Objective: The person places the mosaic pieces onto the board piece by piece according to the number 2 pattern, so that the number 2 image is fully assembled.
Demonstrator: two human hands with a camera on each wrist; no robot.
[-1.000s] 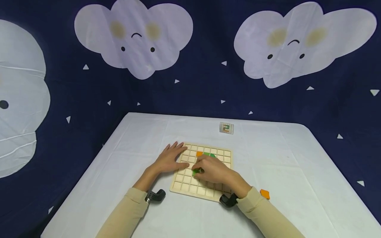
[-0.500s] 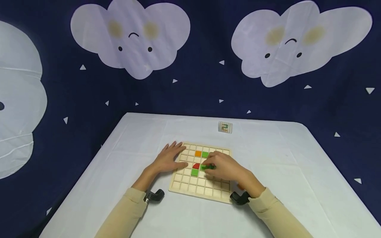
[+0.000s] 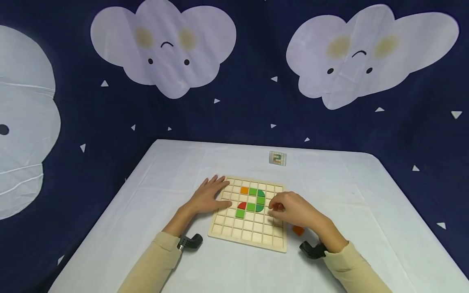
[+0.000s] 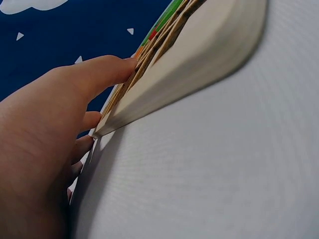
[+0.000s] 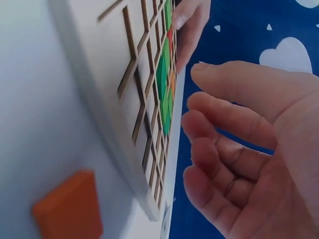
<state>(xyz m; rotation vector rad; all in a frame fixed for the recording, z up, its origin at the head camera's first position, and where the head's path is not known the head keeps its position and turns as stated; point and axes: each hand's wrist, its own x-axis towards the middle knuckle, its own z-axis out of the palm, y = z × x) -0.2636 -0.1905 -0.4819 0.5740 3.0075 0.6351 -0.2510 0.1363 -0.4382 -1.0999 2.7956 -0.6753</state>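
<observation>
A light wooden grid board (image 3: pixel 247 236) lies on the white table, with coloured tiles set in its cells. An orange square (image 3: pixel 244 190) and a green square (image 3: pixel 253 191) sit in the upper row. Dark green quarter-rounds (image 3: pixel 259 208) are above and below another green square (image 3: pixel 260 200). A red quarter-round (image 3: pixel 242 206) lies left of a green tile (image 3: pixel 250 207), above one more green tile (image 3: pixel 240 213). My left hand (image 3: pixel 207 196) rests on the board's left edge, fingers spread, thumb over the rim. Over the right edge, my right hand (image 3: pixel 294 209) hovers with loosely bent fingers, nothing between them (image 5: pixel 244 144).
An orange piece (image 3: pixel 298 230) lies on the table just right of the board, below my right hand. Farther back is a small card (image 3: pixel 277 158) with a coloured figure on a grid. A dark blue cloth with clouds (image 3: pixel 168 44) hangs behind the table.
My right hand has let go of a green tile beside the red one and drawn away to the right, uncovering the tiles. My left hand stays in place.
</observation>
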